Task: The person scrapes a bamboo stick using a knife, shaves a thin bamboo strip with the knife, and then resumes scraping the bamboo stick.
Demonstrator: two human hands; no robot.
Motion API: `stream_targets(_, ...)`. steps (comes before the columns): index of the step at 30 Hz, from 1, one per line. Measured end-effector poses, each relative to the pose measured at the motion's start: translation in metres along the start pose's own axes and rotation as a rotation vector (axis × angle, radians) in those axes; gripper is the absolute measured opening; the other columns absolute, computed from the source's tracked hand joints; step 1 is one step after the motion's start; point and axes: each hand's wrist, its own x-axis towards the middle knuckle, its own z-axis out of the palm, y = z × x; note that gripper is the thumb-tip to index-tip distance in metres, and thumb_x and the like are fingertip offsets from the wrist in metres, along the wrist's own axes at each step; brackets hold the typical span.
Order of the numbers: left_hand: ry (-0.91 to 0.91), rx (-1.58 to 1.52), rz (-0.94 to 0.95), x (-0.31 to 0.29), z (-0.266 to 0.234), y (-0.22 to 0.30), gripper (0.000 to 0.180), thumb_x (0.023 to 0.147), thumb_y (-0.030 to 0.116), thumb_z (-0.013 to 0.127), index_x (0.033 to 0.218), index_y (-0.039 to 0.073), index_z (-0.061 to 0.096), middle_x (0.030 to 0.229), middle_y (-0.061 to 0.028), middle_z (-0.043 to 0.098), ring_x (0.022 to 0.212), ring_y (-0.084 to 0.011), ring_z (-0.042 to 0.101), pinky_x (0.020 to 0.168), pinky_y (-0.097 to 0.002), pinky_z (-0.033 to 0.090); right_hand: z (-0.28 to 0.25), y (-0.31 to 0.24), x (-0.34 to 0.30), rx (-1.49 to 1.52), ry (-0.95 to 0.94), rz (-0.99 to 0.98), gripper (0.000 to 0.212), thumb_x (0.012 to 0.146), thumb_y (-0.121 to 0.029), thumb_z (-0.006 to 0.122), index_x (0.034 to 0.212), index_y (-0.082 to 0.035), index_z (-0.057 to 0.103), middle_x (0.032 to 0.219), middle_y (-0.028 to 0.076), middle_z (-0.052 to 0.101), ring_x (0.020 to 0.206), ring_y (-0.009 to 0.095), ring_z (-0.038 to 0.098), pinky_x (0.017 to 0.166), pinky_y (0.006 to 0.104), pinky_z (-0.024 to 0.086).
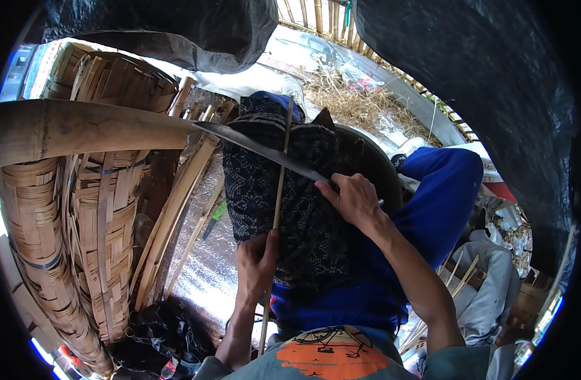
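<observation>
Right of the baskets (116,244), the knife (257,147) crosses the strip (278,206).

You seem to be in a makeshift bamboo workshop. Left of your left fingers (272,239) are tall woven baskets (123,234), a thick bamboo pole (81,130) and split lengths (176,209); your right fingers (330,194) hold a long blade (259,147) across a thin stick (279,199). Beyond those fingers, loose straw (344,104) lies before a slatted fence (319,16); dark sheeting (480,82) hangs to their right.
</observation>
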Motion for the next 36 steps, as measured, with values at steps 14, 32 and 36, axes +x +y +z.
stream_targets(14,-0.055,-0.251,-0.176,-0.05,-0.011,-0.013,0.046,0.097,0.028,0.057,0.06,0.0,0.056,0.051,0.0057,0.042,0.048,-0.0022,0.035,0.043,-0.0239,0.022,0.003,-0.005,0.034,0.023,0.154,-0.073,0.056,0.093,-0.048,0.054,0.059,-0.003,0.056,0.05,0.02,0.056,0.052,0.035,0.063,0.049,0.0425,0.052)
stream_targets(32,-0.153,-0.244,-0.319,-0.111,-0.037,-0.004,0.044,0.096,0.028,0.058,0.067,-0.004,0.062,0.053,0.0031,0.051,0.048,-0.0036,0.042,0.043,-0.0229,0.03,0.005,0.008,0.041,-0.008,0.208,0.013,0.053,0.093,-0.044,0.056,0.061,-0.002,0.058,0.054,0.021,0.058,0.058,0.039,0.063,0.052,0.0459,0.052)
stream_targets(36,-0.175,-0.126,-0.178,-0.077,-0.027,-0.013,0.049,0.097,0.034,0.055,0.066,-0.003,0.062,0.05,0.0022,0.048,0.047,-0.0044,0.041,0.043,-0.0244,0.029,-0.014,0.016,0.037,0.067,0.178,0.125,0.054,0.094,-0.045,0.053,0.063,-0.002,0.06,0.053,0.021,0.057,0.055,0.04,0.06,0.053,0.0463,0.051)
